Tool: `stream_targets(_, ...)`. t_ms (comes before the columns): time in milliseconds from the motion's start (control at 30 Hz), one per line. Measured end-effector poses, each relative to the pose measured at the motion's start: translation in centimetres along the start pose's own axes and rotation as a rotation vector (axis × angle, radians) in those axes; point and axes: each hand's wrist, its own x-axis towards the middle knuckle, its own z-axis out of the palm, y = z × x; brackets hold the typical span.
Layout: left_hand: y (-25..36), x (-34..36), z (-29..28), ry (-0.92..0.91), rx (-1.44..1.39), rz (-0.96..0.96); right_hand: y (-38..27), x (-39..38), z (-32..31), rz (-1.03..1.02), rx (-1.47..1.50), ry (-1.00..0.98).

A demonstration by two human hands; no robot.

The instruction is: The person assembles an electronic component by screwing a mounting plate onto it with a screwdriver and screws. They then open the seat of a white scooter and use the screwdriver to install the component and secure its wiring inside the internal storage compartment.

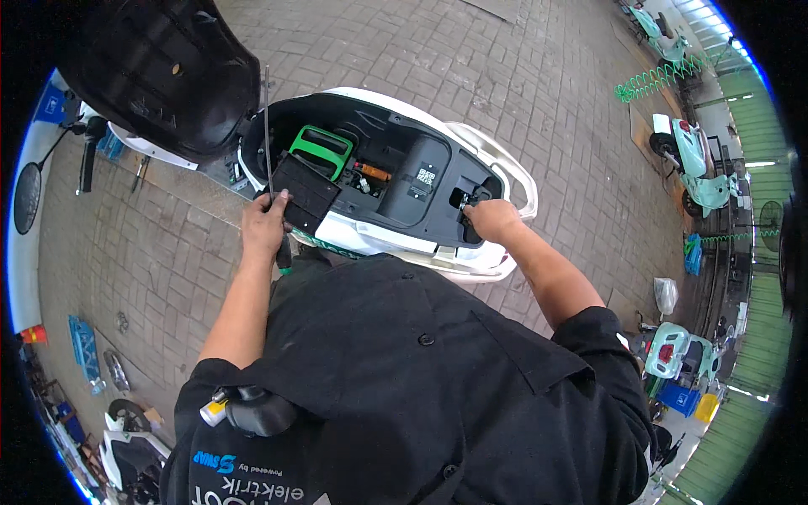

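left hand (263, 224) gripping long screwdriver (284, 252), fingers closing round it, shaft pointing away from person; thumb touching black panel (307, 192), which is lying slantwise over front of storage bay (370, 114) in white scooter (341, 231). right hand (494, 220) reaching into rear recess (484, 185); fingertips hiding, cannot tell if pinching. step seemingly being handwork inside recess; next move probably calling for careful feel, screwdriver pointing clear.
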Motion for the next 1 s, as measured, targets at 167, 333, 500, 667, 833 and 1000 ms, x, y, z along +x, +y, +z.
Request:
stream_targets(167, -1.1, 0.2, -0.3, -0.008, 0.015, 0.023, -0.2, -0.3, -0.6, -0.046, -0.040, 0.023)
stream_targets(333, -0.6, -0.3, -0.4, -0.032, 0.003, 0.007, -0.4, -0.4, -0.2, -0.046, -0.061, 0.032)
stream_targets(500, -0.4, -0.2, -0.6, -0.038, -0.009, -0.010, -0.9, -0.4, -0.2, -0.033, -0.082, 0.024)
stream_targets(667, 0.2, -0.5, -0.9, -0.026, -0.008, -0.007, -1.1, -0.2, 0.0, 0.020, -0.054, -0.002)
stream_targets(833, 0.3, -0.7, -1.5, -0.008, -0.007, -0.005, -1.0, -0.8, -0.3, 0.003, -0.042, 0.058)
stream_targets(1000, 0.0, -0.7, -2.1, -0.034, 0.064, 0.007, -1.1, -0.5, 0.0, 0.002, -0.040, 0.057)
